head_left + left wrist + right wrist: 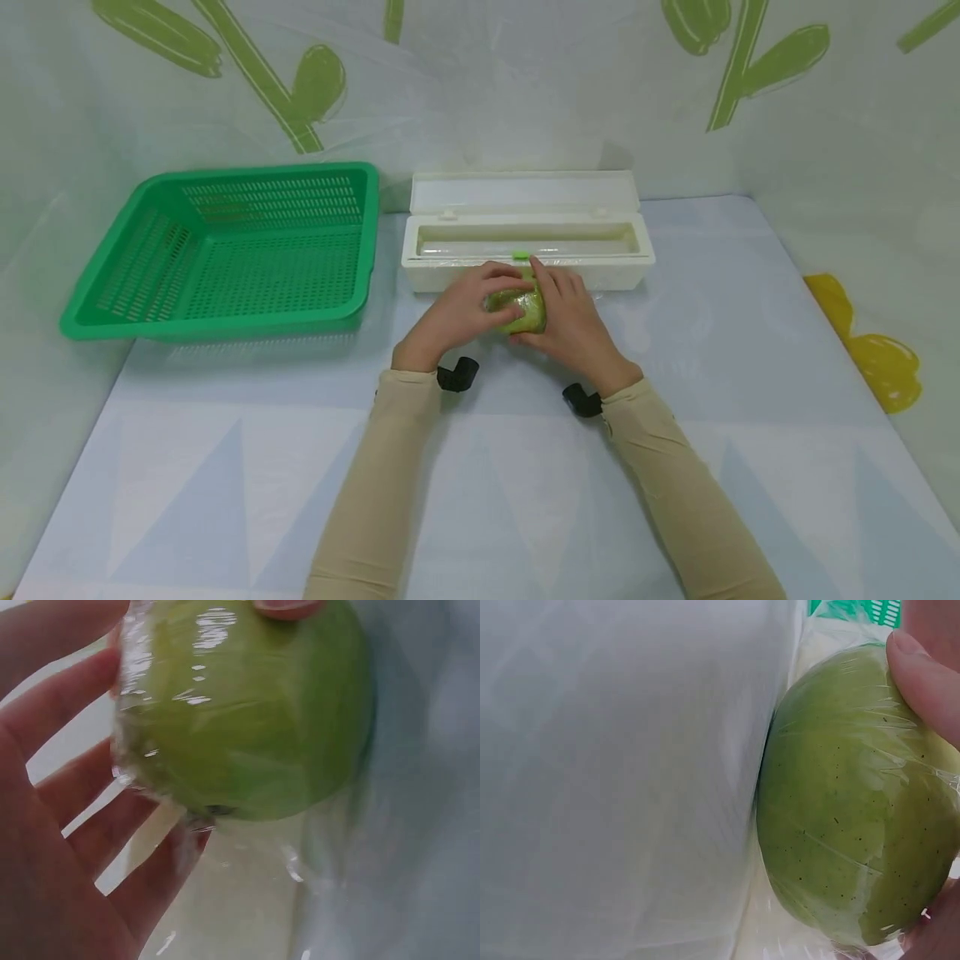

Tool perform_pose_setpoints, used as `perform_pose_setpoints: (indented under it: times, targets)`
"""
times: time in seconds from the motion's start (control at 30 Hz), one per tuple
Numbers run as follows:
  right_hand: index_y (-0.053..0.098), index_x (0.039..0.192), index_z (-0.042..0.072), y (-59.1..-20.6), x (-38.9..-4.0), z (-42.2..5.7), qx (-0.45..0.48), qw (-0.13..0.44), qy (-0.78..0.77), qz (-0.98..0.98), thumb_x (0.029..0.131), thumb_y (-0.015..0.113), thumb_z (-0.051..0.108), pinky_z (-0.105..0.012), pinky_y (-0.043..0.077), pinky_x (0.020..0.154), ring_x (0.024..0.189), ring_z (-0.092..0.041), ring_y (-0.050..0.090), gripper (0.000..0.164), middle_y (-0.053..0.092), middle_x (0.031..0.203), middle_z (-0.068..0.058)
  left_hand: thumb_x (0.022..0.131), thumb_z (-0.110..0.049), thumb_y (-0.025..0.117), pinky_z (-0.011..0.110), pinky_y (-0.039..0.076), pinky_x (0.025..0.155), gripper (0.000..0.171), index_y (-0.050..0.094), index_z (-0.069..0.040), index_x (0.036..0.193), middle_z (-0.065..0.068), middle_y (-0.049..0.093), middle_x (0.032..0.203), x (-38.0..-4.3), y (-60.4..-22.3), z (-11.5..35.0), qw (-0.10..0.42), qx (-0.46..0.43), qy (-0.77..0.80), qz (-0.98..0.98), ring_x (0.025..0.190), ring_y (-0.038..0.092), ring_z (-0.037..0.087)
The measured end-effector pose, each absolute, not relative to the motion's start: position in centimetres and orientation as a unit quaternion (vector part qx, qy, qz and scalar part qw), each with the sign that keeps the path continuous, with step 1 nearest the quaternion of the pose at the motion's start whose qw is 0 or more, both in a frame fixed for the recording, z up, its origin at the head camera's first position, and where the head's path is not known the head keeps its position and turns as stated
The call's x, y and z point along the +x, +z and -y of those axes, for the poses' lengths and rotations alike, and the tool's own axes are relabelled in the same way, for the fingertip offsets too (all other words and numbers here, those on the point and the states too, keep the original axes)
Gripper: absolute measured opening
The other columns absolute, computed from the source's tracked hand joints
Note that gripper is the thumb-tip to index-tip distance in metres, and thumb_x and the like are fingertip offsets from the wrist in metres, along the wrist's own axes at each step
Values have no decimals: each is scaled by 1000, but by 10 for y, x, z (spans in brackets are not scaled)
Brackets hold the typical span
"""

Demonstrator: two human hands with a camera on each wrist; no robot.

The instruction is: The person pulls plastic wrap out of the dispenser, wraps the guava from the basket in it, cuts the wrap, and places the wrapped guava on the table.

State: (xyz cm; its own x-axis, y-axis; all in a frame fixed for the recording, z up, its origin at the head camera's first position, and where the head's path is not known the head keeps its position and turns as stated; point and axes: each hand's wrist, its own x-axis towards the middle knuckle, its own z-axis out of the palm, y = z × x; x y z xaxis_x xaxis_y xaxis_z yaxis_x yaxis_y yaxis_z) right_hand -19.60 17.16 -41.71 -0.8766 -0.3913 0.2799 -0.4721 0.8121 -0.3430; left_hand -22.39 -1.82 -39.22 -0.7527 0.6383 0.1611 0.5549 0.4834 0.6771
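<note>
A green fruit (531, 312) with small dark specks is wrapped in clear cling film, close in front of the white cling film box (622, 273). My left hand (459, 310) holds the fruit from the left, its fingers spread around the film-covered side. From the right, my right hand (576, 329) grips it with fingers over the top and thumb low on the near side. Shiny creases of film (214, 630) cover the fruit in the left wrist view. In the right wrist view a thumb (926, 679) presses on the speckled skin through the film.
The box's lid (525, 193) stands raised at the back, and a small green slider (521, 256) sits on its front edge. Left of it stands a green plastic basket (367, 250) with slotted walls. Black wrist cameras (463, 373) hang beneath both wrists, above the pale table (495, 500).
</note>
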Motion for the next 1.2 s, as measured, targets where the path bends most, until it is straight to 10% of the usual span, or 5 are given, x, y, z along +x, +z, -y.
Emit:
perform_pose_setpoints:
  times: [0.33,0.57,0.8,1.2]
  targets:
    - [32,139,12,-410,-195,-188,221,47,286,931,77,57,56,-42,29,96,123,-23,26,80,31,135,-5,80,-44,63,35,29,98,53,49,-25,127,-5,38,132,-227,-406,14,69,342,397,-849,122,30,13]
    - [55,121,8,-402,-197,-192,186,123,335,916,90,52,34,-42,34,91,115,-25,40,40,47,123,-7,75,-46,67,33,25,101,85,22,-17,141,-8,41,131,-228,-407,11,115,274,441,-847,123,30,10]
    - [57,119,8,-395,-206,-176,165,136,324,922,91,52,26,-43,37,85,107,-27,43,35,50,117,-11,76,-38,69,32,23,101,99,1,-16,144,-9,40,131,-224,-403,15,170,220,476,-834,122,32,5]
    - [57,120,8,-399,-211,-156,157,174,249,940,90,53,26,-38,38,71,89,-28,41,35,48,112,-12,76,-37,69,39,23,102,96,6,-13,144,-4,40,132,-216,-399,14,165,210,470,-841,124,31,12]
